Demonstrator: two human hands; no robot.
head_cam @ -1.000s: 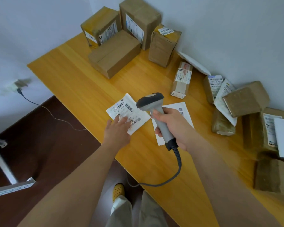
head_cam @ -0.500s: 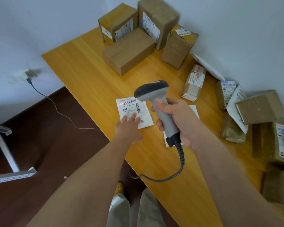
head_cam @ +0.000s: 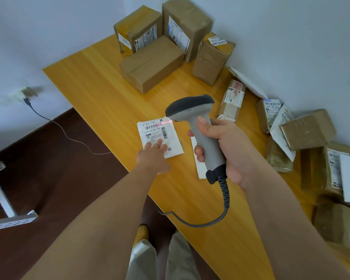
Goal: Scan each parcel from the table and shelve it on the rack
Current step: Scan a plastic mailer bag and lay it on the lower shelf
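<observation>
A flat white parcel (head_cam: 160,134) with barcodes lies near the front edge of the yellow wooden table (head_cam: 101,91). My left hand (head_cam: 152,156) rests on its near end with straight fingers. My right hand (head_cam: 222,146) grips the handle of a grey barcode scanner (head_cam: 198,126), whose head points at the parcel. A red scan line falls across the parcel's top barcode. A second white flat parcel (head_cam: 198,164) lies mostly hidden under the scanner and my right hand.
Several brown cardboard boxes (head_cam: 152,61) stand at the far corner by the wall. More boxes and white mailers (head_cam: 307,130) line the right side. The scanner's coiled cable (head_cam: 216,215) hangs over the table edge. A white metal frame (head_cam: 2,199) stands on the dark floor, left.
The scanner has risen and tipped toward the white parcel, and the red line now crosses its barcode. My left hand has turned the parcel more square to me.
</observation>
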